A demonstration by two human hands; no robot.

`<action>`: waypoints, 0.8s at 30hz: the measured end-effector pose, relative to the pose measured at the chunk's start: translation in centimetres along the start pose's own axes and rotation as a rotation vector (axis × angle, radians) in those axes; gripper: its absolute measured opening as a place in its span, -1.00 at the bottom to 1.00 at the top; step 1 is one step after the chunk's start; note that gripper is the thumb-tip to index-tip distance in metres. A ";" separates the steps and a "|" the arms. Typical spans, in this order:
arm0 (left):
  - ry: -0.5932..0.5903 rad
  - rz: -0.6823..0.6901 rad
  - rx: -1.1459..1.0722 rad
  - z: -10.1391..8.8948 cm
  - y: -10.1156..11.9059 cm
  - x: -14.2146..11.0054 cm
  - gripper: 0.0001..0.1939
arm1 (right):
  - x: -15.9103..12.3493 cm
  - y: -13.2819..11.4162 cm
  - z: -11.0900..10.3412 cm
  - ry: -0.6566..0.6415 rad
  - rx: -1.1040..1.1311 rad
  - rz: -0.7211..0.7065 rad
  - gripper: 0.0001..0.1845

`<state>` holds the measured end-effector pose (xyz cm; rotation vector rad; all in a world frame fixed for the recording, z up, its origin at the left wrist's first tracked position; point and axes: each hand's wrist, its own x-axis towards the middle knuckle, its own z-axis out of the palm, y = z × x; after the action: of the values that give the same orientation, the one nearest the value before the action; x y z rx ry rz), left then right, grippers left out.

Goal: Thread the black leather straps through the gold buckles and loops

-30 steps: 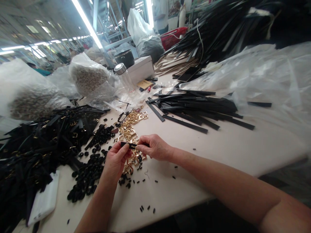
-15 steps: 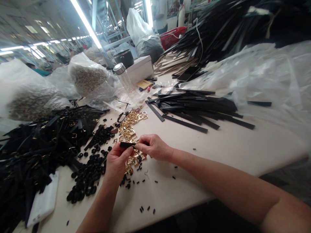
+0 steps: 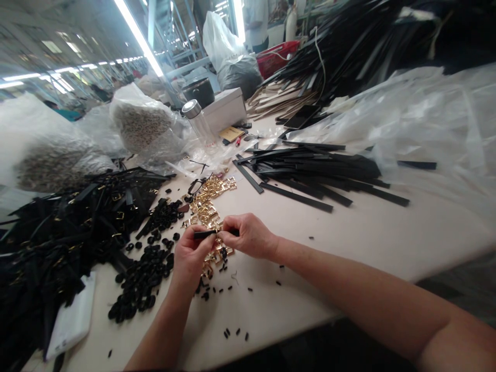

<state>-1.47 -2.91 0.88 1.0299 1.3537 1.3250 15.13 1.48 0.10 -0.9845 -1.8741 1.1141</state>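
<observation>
A short black strap [image 3: 203,234] is pinched between my two hands, above the heap of gold buckles [image 3: 207,209]. My left hand [image 3: 191,251] grips its left part with thumb and fingers. Thumb and fingers of my right hand [image 3: 248,235] close on the strap's right part. A small gold piece, apparently a buckle, shows between the fingertips; its detail is too small to make out. Left of my hands lies a pile of small black loops [image 3: 141,281]. Several tiny black bits [image 3: 238,331] are scattered on the table in front.
Black strips [image 3: 313,170] lie piled beyond my right hand, beside clear plastic sheeting [image 3: 418,119]. Buckled black straps [image 3: 77,232] heap at the left, near a white plastic block [image 3: 73,315]. Farther back stand a glass bottle [image 3: 197,121], a white box [image 3: 227,108] and filled plastic bags [image 3: 141,119].
My fingertips have shifted slightly on the strap, and more of its right end now shows by my right hand. Both hands stay close together over the buckles.
</observation>
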 end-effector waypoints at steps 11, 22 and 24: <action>-0.173 -0.195 -0.132 -0.9 0.5 0.3 -0.59 | 0.1 0.5 -0.7 -0.122 0.088 -0.034 -0.74; -0.282 -0.215 0.009 -1.6 1.1 0.5 -0.75 | 0.4 0.6 -2.4 -0.125 -0.294 -0.222 -0.78; -0.289 -0.167 0.104 -1.5 0.9 0.4 -0.78 | 0.5 1.0 -2.3 -0.044 -0.394 -0.293 -0.75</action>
<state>-3.02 -2.77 1.74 1.1053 1.2681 0.9506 17.18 3.02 0.13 -0.8582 -2.2396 0.6118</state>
